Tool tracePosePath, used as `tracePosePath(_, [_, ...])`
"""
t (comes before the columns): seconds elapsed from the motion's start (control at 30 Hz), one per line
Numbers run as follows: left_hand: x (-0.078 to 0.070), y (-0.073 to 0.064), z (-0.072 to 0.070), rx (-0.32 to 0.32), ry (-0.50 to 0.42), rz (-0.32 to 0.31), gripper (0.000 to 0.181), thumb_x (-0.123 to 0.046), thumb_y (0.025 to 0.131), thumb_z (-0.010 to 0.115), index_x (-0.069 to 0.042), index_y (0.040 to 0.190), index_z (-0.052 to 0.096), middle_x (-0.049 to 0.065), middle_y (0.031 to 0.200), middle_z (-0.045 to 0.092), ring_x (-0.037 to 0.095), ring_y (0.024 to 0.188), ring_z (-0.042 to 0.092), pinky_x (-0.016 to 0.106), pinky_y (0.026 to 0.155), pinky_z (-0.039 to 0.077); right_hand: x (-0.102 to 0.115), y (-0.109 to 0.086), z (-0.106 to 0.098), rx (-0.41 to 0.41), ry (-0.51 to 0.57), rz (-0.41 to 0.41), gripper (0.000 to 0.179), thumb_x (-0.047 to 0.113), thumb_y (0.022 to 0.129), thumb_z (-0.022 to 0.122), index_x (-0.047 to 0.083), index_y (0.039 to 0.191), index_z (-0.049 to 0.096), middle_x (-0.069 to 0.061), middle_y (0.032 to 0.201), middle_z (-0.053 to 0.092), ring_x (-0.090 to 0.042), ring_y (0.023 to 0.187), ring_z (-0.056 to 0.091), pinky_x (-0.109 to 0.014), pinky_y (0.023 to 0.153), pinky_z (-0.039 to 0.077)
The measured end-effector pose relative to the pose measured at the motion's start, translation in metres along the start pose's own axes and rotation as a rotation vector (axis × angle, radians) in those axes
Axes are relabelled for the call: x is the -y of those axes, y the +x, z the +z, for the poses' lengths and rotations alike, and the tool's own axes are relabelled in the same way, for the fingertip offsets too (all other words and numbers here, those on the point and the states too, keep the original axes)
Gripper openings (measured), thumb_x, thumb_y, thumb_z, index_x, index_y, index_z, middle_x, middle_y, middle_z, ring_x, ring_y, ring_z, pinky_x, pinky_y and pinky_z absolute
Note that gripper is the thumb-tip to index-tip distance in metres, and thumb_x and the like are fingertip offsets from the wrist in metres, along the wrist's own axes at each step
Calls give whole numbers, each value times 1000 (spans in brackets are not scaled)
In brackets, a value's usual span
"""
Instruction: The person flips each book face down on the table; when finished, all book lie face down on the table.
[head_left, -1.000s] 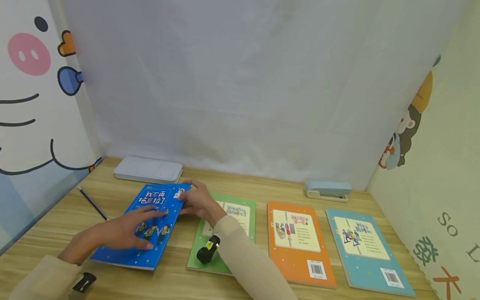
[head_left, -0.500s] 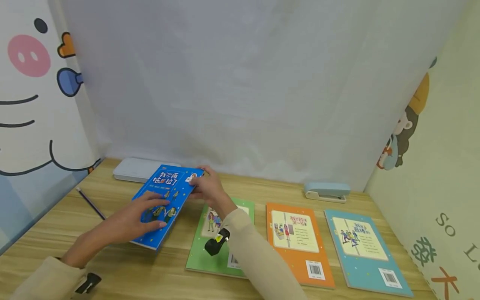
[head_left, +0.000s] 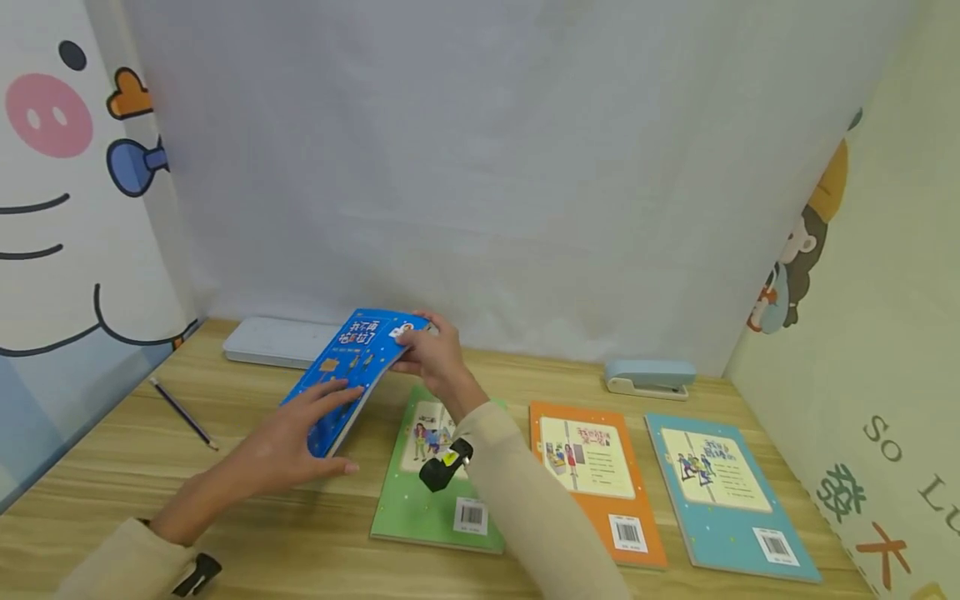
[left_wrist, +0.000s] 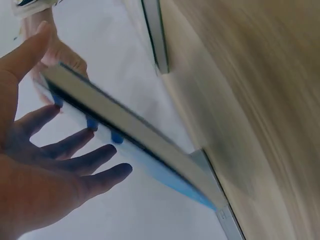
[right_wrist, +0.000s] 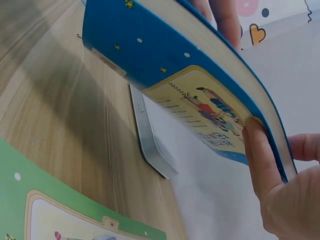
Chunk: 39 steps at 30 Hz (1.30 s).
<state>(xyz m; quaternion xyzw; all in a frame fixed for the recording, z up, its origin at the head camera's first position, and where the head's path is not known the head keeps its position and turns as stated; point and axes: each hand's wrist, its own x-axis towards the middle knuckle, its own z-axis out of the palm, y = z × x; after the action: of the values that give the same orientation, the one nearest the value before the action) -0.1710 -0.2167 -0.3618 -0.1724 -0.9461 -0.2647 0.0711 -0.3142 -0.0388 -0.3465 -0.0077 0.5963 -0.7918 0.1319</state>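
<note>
A blue book (head_left: 352, 354) is tilted up off the table, its front cover facing up and printed with white characters and small figures. My right hand (head_left: 438, 358) pinches its upper right corner, thumb on the front cover and fingers under the back. In the right wrist view the back cover (right_wrist: 195, 102) shows a cream panel. My left hand (head_left: 292, 442) is at the book's lower part, fingers spread over the front cover and thumb apart from it. The left wrist view shows these fingers (left_wrist: 90, 160) straight beside the cover; whether they touch it I cannot tell.
A green book (head_left: 420, 508), an orange book (head_left: 637, 533) and a teal book (head_left: 727, 533) lie in a row on the wooden table (head_left: 300, 542). Behind are a pale pencil case (head_left: 266, 342) and a blue stapler (head_left: 648, 379). A pencil (head_left: 183, 412) lies at left.
The blue book has been lifted off the table and carried away and to the right, tilting more. The right hand moved with it, still gripping the corner; the left hand followed to the right.
</note>
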Motion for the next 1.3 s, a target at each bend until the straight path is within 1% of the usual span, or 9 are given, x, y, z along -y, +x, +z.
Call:
tracePosePath(0.1, [0, 2, 7, -33, 23, 14, 93, -34, 73, 90, -14, 151, 42, 24, 153, 39, 57, 136, 38, 71, 97, 44, 2, 0, -1, -35, 23, 5, 51, -11, 85, 60, 5, 132, 53, -32, 104, 70, -27, 69, 71, -33, 56, 61])
tracePosePath(0.2, [0, 4, 11, -102, 63, 49, 93, -22, 74, 90, -14, 151, 40, 23, 152, 40, 55, 135, 42, 68, 97, 46, 5, -1, -2, -55, 50, 15, 48, -10, 85, 59, 6, 129, 53, -31, 107, 70, -28, 71, 71, -32, 57, 61])
tracePosePath(0.33, [0, 5, 14, -219, 91, 110, 76, -6, 80, 82, -11, 147, 47, 24, 145, 50, 52, 127, 53, 64, 94, 51, 9, -2, -1, -49, 60, 19, 46, -9, 85, 59, 7, 128, 54, -31, 110, 69, -29, 74, 72, -34, 60, 62])
tracePosePath(0.47, [0, 6, 11, -297, 84, 179, 62, 5, 81, 76, -6, 139, 57, 26, 134, 61, 51, 116, 62, 63, 88, 54, 12, -3, -2, -29, 56, 14, 44, -10, 86, 60, 8, 126, 54, -32, 113, 68, -36, 84, 74, -35, 62, 62])
tracePosePath(0.67, [-2, 8, 2, -321, 70, 238, 57, 15, 77, 72, -1, 132, 63, 30, 112, 70, 46, 97, 71, 54, 78, 59, 13, -3, -4, 7, 71, 24, 43, -12, 86, 61, 8, 123, 53, -35, 117, 65, -49, 102, 68, -39, 69, 63])
tracePosePath(0.83, [-4, 7, -5, -313, 77, 214, 56, 15, 77, 73, -1, 131, 64, 31, 105, 72, 35, 84, 73, 45, 66, 60, 13, -5, -6, 27, 48, 42, 42, -11, 88, 61, 6, 125, 49, -37, 119, 64, -44, 97, 72, -39, 74, 63])
tracePosePath(0.93, [-4, 7, -6, -341, 77, 215, 55, 15, 77, 72, 0, 129, 65, 27, 100, 74, 24, 76, 71, 38, 61, 57, 13, -5, -7, 39, 44, 48, 42, -11, 88, 61, 4, 125, 46, -37, 118, 64, -42, 95, 73, -42, 80, 62])
tracePosePath(1.13, [2, 8, -8, -428, 46, 238, 52, 17, 76, 71, -1, 124, 68, 14, 84, 75, 6, 60, 51, 24, 52, 42, 15, -4, -8, 109, 52, 36, 32, -8, 90, 61, 4, 114, 43, -21, 90, 68, -27, 70, 71, -45, 86, 60])
tracePosePath(1.3, [4, 6, -13, -425, 43, 240, 51, 18, 76, 70, 0, 124, 67, 16, 87, 76, 3, 60, 50, 22, 50, 41, 18, -6, -12, 184, 23, 47, 28, -3, 94, 59, 9, 109, 40, -14, 81, 67, -23, 68, 71, -45, 89, 59])
